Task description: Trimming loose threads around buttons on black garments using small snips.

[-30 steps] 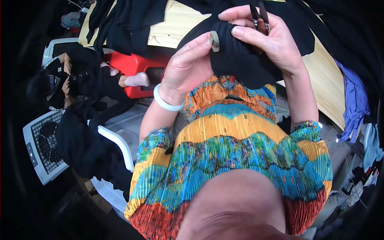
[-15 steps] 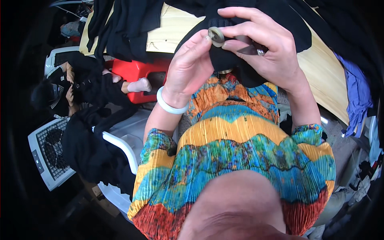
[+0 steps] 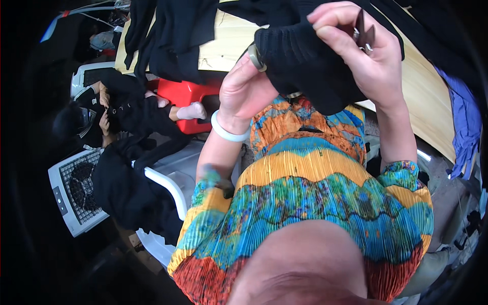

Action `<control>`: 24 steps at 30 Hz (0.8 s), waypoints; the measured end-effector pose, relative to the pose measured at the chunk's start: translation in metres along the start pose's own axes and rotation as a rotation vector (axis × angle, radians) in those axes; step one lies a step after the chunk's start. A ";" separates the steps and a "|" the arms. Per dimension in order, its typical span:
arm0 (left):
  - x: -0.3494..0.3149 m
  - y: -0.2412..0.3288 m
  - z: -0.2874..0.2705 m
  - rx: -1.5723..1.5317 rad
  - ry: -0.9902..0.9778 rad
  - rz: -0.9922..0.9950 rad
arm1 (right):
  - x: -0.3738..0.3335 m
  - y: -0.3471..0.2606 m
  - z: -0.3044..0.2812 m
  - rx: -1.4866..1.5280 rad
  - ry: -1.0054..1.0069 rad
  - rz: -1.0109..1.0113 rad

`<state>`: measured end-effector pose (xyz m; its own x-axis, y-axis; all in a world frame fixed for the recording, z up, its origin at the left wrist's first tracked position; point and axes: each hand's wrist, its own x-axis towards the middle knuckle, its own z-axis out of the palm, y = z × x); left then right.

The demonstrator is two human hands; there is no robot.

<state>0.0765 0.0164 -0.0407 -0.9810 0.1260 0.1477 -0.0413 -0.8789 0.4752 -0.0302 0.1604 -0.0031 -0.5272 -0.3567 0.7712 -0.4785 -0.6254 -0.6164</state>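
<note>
My left hand (image 3: 239, 94) pinches a large olive-grey round button (image 3: 256, 58) between thumb and fingers, at the edge of a black knitted garment (image 3: 305, 63). The garment's ribbed part stands up beside the button and its folds hang over my lap. Up and to the right, my right hand (image 3: 368, 56) keeps a pair of dark thread snips (image 3: 364, 35) tucked in its fingers, blades pointing upward. Its thumb and forefinger are pressed together above the garment; whether a needle or thread is between them cannot be made out.
A pale wooden table (image 3: 223, 38) lies ahead with black garments (image 3: 175, 35) on it and purple cloth (image 3: 457, 122) at its right edge. Leftward are a red plastic stool (image 3: 180, 91), a person (image 3: 101, 109) handling black cloth, a grey-white fan (image 3: 79, 190) and a white chair arm (image 3: 165, 188).
My right hand has moved away from the button, up and right, and the snips have turned blades-up. The garment beside the button is now in fuller view. The whole view has shifted slightly.
</note>
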 end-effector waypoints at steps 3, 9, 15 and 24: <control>0.000 -0.002 -0.001 -0.045 -0.047 -0.003 | -0.015 -0.023 -0.015 -0.338 -0.082 0.297; 0.002 -0.006 0.000 -0.101 -0.099 -0.010 | -0.023 -0.030 -0.012 -0.384 -0.057 0.289; 0.008 -0.006 0.016 0.030 0.116 -0.025 | -0.022 -0.041 -0.001 -0.583 -0.128 -0.007; 0.040 -0.013 0.054 0.409 0.343 0.029 | -0.028 -0.028 -0.010 -0.862 0.140 -0.048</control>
<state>0.0480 0.0576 0.0056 -0.9892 -0.1130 -0.0935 -0.0033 -0.6202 0.7844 -0.0091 0.1945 -0.0090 -0.5475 -0.2196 0.8075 -0.8367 0.1249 -0.5333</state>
